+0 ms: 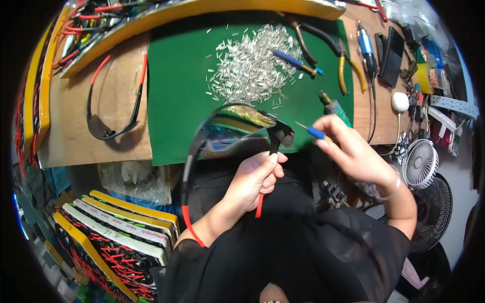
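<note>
Since I've got the glossy black wraparound sunglasses w/ red temple tips (232,129) mid-frame on my feed, lens end up, their long axis runs down toward lower ctr. The thin pointed metal tool w/ blue grip (316,133), right of ctr, points upper L. My L hand (255,181) is clamped on one temple; my R hand (351,151) pinches the tool btwn thumb + fingers.

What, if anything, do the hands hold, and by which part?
The left hand grips dark glasses by one temple, near the hinge; the right hand holds a slim blue-handled tool by its handle.
</note>
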{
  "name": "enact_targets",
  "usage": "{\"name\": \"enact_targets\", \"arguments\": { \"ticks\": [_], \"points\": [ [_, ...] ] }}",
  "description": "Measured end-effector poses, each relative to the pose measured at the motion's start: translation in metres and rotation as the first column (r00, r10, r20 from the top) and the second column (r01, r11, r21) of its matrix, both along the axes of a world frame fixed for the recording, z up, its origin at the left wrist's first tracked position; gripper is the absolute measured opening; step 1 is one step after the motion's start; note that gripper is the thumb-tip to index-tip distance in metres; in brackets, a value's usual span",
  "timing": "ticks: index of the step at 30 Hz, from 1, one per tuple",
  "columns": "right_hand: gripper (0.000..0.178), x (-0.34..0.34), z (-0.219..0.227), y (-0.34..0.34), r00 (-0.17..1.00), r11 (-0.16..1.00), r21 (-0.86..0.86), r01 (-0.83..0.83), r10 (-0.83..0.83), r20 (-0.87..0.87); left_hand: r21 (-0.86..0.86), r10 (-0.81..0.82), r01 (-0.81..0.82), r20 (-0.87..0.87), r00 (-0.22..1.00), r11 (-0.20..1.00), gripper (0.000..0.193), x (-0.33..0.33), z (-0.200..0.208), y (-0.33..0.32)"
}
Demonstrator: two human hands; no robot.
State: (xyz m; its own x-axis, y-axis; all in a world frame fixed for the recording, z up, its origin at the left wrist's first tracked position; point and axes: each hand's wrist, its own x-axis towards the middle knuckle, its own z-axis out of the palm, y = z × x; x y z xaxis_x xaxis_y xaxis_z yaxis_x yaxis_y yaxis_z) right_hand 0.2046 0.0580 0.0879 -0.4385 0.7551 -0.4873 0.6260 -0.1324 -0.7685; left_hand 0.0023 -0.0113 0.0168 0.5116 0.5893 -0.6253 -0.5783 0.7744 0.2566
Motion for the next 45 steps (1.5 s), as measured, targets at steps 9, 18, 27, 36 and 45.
{"name": "enact_targets", "arguments": {
  "ticks": [9, 18, 27, 36, 45],
  "points": [
    [0.008, -0.04, -0.036, 0.009, 0.88, 0.978, -0.143, 0.155, -0.202, -0.429, 0.171, -0.178, 0.215, -0.207, 0.962, 0.962, 0.023, 0.004, 0.008, 0.014],
    [0.017, -0.047, -0.01, 0.021, 0.958, 0.997, -0.071, 0.034, -0.053, -0.283, 0.274, -0.235, 0.303, -0.256, 0.938, 0.913, 0.026, -0.011, 0.018, 0.014],
    [0.027, -0.118, -0.023, 0.052, 0.825, 0.792, -0.325, -0.517, 0.359, -0.437, 0.739, 0.618, -0.133, -0.434, 0.655, 0.66, 0.03, -0.084, 0.037, 0.045],
    [0.027, -0.085, -0.046, 0.143, 0.973, 0.627, 0.757, -0.181, 0.002, 0.231, 0.532, 0.502, -0.147, -0.841, -0.2, 0.834, 0.032, -0.241, 0.037, -0.019],
    [0.036, -0.092, -0.054, 0.126, 0.908, 0.393, 0.846, -0.359, -0.062, 0.414, 0.547, 0.543, 0.085, -0.78, -0.311, 0.833, 0.033, -0.268, 0.006, 0.058]
  ]
}}
